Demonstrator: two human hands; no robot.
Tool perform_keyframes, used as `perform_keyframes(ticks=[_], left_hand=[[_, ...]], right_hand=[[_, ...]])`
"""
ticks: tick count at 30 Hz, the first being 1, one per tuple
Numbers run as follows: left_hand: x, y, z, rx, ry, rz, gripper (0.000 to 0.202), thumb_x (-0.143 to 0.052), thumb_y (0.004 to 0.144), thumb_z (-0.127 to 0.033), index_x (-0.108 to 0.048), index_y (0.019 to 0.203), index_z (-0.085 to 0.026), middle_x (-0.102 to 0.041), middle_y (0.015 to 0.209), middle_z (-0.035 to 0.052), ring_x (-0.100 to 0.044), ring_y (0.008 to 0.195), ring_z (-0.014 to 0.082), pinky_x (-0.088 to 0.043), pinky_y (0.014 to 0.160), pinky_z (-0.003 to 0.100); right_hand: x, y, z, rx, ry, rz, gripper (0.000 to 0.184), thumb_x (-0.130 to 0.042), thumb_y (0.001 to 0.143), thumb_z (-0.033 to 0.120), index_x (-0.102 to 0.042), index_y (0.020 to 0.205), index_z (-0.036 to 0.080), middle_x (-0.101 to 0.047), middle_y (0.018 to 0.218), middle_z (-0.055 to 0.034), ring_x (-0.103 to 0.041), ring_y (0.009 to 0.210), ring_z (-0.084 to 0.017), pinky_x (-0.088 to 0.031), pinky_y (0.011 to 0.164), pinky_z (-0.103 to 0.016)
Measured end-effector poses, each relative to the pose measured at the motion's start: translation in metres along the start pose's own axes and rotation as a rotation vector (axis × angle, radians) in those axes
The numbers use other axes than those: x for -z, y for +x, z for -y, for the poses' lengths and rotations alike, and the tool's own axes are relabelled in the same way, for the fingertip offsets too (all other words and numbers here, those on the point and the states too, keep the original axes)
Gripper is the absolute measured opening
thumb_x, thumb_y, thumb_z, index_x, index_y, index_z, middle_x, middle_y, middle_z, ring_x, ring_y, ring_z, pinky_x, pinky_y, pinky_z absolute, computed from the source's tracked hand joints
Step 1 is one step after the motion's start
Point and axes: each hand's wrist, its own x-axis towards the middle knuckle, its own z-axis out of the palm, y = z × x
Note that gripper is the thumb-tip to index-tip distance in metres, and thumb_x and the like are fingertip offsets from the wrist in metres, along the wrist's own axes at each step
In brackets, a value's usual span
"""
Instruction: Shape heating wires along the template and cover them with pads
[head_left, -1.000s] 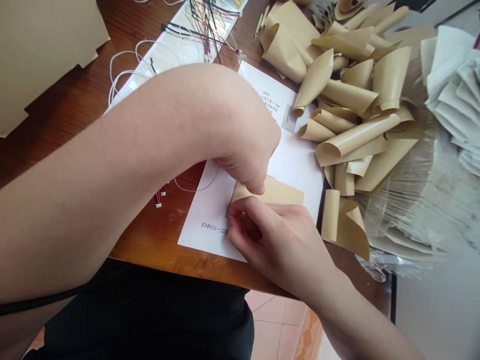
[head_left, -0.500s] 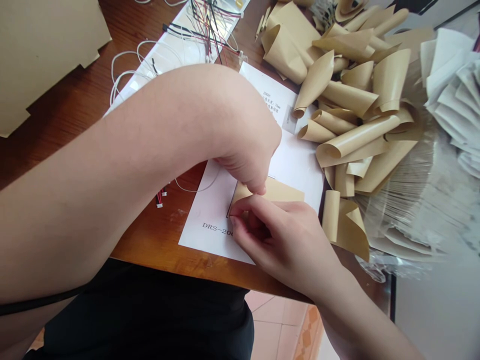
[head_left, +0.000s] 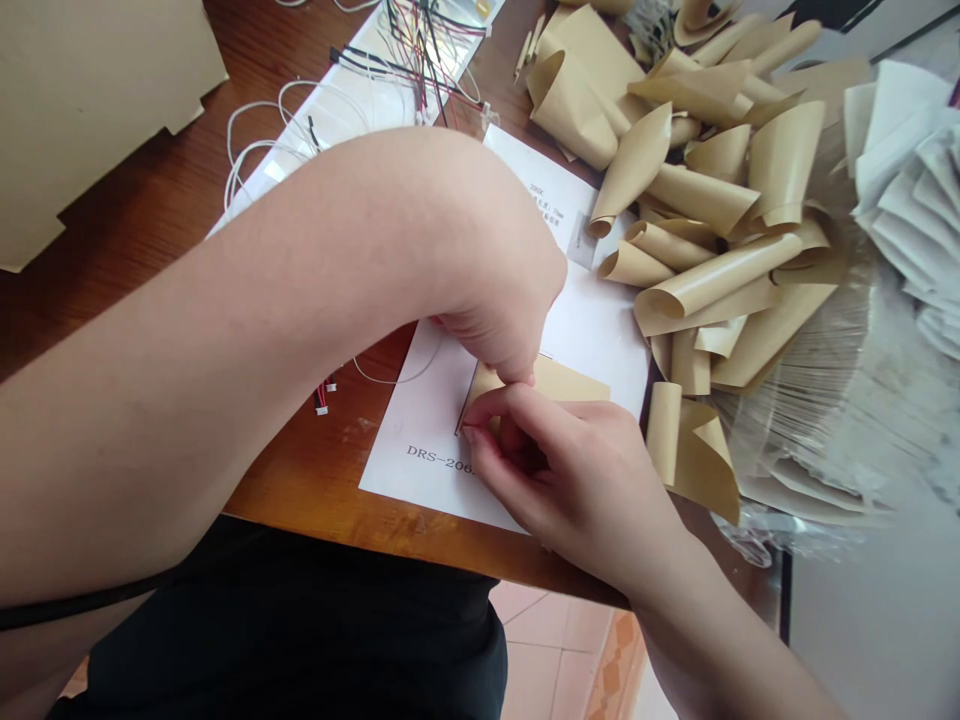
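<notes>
A small piece of tan glossy paper (head_left: 574, 380) lies on a white printed sheet (head_left: 405, 420) marked with "DRS-206" and a drawn black outline. My right hand (head_left: 577, 460) pinches at the tan piece's near left corner, with thumb and forefinger brought together. Reaching over from the left, my left hand (head_left: 502, 290) is bent down at the wrist and curled closed above the tan piece. Its fingertips meet the right forefinger's knuckle. Most of the left fingers are hidden behind the hand, and what they hold cannot be made out.
Curled tan papers (head_left: 697, 230) are heaped at the right, beside a clear plastic bag of stacked sheets (head_left: 810, 400) and white papers (head_left: 907, 170). Thin wires (head_left: 427, 50) cover a white strip at the back. A cardboard piece (head_left: 97, 110) is at upper left. The wooden table's edge (head_left: 390, 525) runs nearby.
Hardly anything differs. The view has shifted very slightly, and both hands keep their positions over the tan paper.
</notes>
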Motion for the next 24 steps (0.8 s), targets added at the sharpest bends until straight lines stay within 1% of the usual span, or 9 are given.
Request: perform_keyframes(ticks=[4, 7, 10, 12, 15, 18, 21, 24], left_hand=[[0.0003, -0.0023, -0.0004, -0.023, 0.013, -0.028, 0.042, -0.063, 0.066, -0.054, -0.077, 0.098, -0.030, -0.069, 0.071, 0.0048, -0.070, 0.075, 0.0365, -0.054, 0.083, 0.065], [-0.0007, -0.0027, -0.0008, -0.032, 0.016, -0.025, 0.040, -0.063, 0.065, -0.054, -0.077, 0.093, -0.029, -0.068, 0.069, 0.0051, -0.070, 0.075, 0.0378, -0.054, 0.082, 0.066], [-0.0014, -0.0018, -0.0008, -0.025, -0.002, -0.011, 0.042, -0.061, 0.065, -0.052, -0.078, 0.097, -0.031, -0.069, 0.073, 0.0050, -0.071, 0.081, 0.0401, -0.052, 0.085, 0.069], [-0.0013, -0.0012, -0.0007, -0.005, -0.017, 0.009, 0.045, -0.061, 0.066, -0.053, -0.077, 0.102, -0.032, -0.069, 0.075, 0.0050, -0.071, 0.084, 0.0410, -0.050, 0.088, 0.070], [-0.0009, -0.0009, -0.0007, -0.003, -0.023, 0.020, 0.046, -0.061, 0.066, -0.057, -0.077, 0.102, -0.033, -0.069, 0.071, 0.0050, -0.071, 0.079, 0.0406, -0.051, 0.083, 0.071], [-0.0009, -0.0008, -0.0007, -0.005, -0.007, 0.003, 0.044, -0.060, 0.067, -0.058, -0.077, 0.099, -0.032, -0.068, 0.067, 0.0045, -0.070, 0.073, 0.0369, -0.053, 0.080, 0.067], [-0.0011, -0.0003, -0.0008, -0.014, 0.006, -0.015, 0.044, -0.063, 0.065, -0.060, -0.077, 0.097, -0.033, -0.068, 0.064, 0.0040, -0.070, 0.072, 0.0346, -0.054, 0.080, 0.061], [-0.0012, 0.0000, -0.0010, 0.006, 0.004, -0.008, 0.045, -0.065, 0.063, -0.061, -0.077, 0.097, -0.034, -0.069, 0.064, 0.0034, -0.070, 0.072, 0.0325, -0.054, 0.081, 0.056]], right_hand=[[0.0011, 0.0006, 0.0013, -0.009, 0.036, 0.017, 0.008, -0.057, 0.091, 0.014, -0.061, 0.088, 0.020, -0.058, 0.057, 0.0077, -0.051, 0.046, -0.007, -0.039, 0.050, -0.020], [0.0004, -0.0001, 0.0008, -0.006, 0.003, 0.015, 0.008, -0.057, 0.091, 0.014, -0.062, 0.088, 0.020, -0.058, 0.057, 0.0075, -0.051, 0.046, -0.007, -0.039, 0.050, -0.020], [0.0002, -0.0009, 0.0002, -0.011, -0.015, -0.004, 0.009, -0.055, 0.092, 0.014, -0.062, 0.090, 0.020, -0.058, 0.056, 0.0077, -0.050, 0.045, -0.007, -0.039, 0.051, -0.021], [0.0006, -0.0007, 0.0004, -0.022, 0.003, -0.007, 0.010, -0.054, 0.091, 0.013, -0.062, 0.091, 0.019, -0.058, 0.056, 0.0079, -0.051, 0.045, -0.007, -0.039, 0.051, -0.020], [0.0010, -0.0003, 0.0014, -0.019, 0.038, 0.025, 0.009, -0.055, 0.091, 0.014, -0.062, 0.089, 0.019, -0.059, 0.058, 0.0070, -0.053, 0.048, -0.008, -0.039, 0.051, -0.021], [0.0002, -0.0007, 0.0018, 0.000, 0.032, 0.028, 0.008, -0.056, 0.090, 0.015, -0.061, 0.087, 0.020, -0.060, 0.060, 0.0064, -0.052, 0.049, -0.008, -0.038, 0.050, -0.021], [-0.0014, -0.0014, 0.0014, 0.004, 0.008, 0.004, 0.009, -0.056, 0.090, 0.013, -0.061, 0.087, 0.020, -0.060, 0.059, 0.0068, -0.050, 0.049, -0.008, -0.037, 0.050, -0.021], [-0.0028, -0.0018, 0.0014, 0.009, -0.014, -0.006, 0.010, -0.056, 0.089, 0.013, -0.062, 0.085, 0.020, -0.059, 0.058, 0.0070, -0.049, 0.048, -0.008, -0.036, 0.050, -0.021]])
